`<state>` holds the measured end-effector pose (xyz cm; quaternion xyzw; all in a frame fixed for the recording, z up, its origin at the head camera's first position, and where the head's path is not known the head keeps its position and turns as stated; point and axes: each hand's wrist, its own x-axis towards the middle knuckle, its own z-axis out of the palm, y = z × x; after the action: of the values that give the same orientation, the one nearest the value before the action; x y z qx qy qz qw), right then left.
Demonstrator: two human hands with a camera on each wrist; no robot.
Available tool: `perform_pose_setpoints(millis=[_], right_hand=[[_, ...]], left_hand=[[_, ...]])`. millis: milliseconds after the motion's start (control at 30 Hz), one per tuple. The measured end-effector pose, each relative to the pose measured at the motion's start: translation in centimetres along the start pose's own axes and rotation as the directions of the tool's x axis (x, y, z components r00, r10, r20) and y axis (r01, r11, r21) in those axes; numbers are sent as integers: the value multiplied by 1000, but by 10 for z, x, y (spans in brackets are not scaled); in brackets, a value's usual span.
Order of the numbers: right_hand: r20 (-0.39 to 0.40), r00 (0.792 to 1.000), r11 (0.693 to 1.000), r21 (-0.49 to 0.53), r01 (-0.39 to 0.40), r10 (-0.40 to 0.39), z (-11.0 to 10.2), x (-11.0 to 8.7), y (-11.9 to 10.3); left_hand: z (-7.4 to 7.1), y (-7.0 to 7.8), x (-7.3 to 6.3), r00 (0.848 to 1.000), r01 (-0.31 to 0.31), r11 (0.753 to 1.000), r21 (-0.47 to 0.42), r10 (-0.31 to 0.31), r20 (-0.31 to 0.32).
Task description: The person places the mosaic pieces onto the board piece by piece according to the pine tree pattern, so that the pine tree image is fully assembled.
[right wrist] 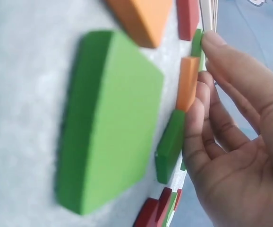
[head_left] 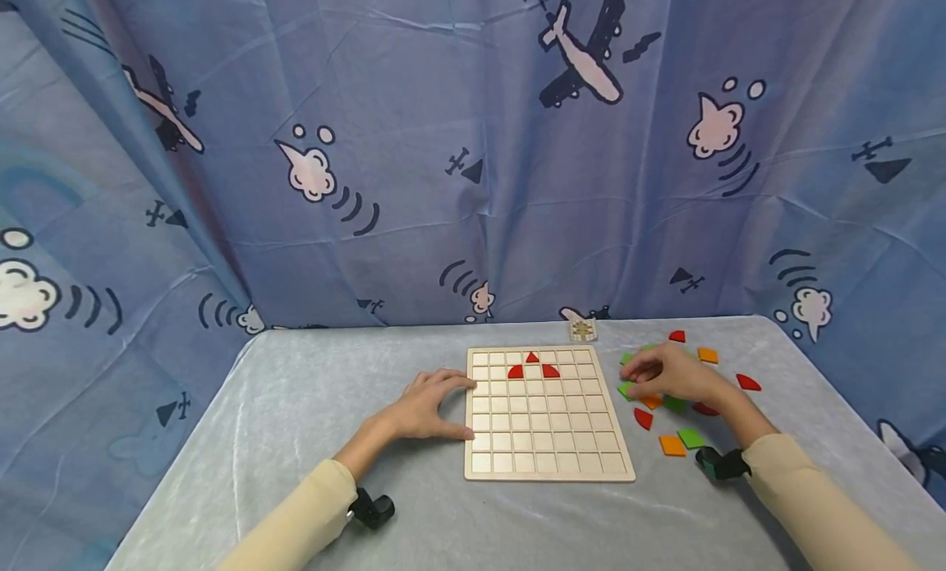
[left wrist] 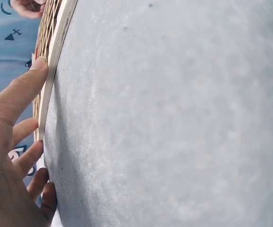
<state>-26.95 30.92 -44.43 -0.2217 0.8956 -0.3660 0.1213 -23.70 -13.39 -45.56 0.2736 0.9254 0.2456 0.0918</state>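
A wooden grid board (head_left: 550, 419) lies on the cloth, with a red triangle (head_left: 532, 357) and two red quarter-circle pieces (head_left: 516, 372) near its far side. My left hand (head_left: 424, 408) touches the board's left edge, thumb and fingers spread apart; the left wrist view shows the thumb (left wrist: 25, 87) against the rim. Right of the board, my right hand (head_left: 676, 374) hovers low over scattered pieces. Its thumb tip is at a green piece (right wrist: 197, 43), with a gap between thumb and fingers. An orange piece (right wrist: 187, 82) and another green piece (right wrist: 170, 146) lie beside the fingers.
Around my right hand lie more loose pieces: an orange square (head_left: 672, 446), a green square (head_left: 691, 438), a red piece (head_left: 644, 419) and a red quarter-circle (head_left: 748, 382). A small patterned card (head_left: 583, 330) sits behind the board. A blue printed curtain (head_left: 414, 144) hangs beyond the table.
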Motion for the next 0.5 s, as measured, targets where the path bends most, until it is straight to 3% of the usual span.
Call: perform_pose_setpoints(millis=[500], right_hand=[[25,999,999,47,-26,25,1,-2,-2]], left_hand=[[-1,0,1,1000,1,1000,7,-1,-1]])
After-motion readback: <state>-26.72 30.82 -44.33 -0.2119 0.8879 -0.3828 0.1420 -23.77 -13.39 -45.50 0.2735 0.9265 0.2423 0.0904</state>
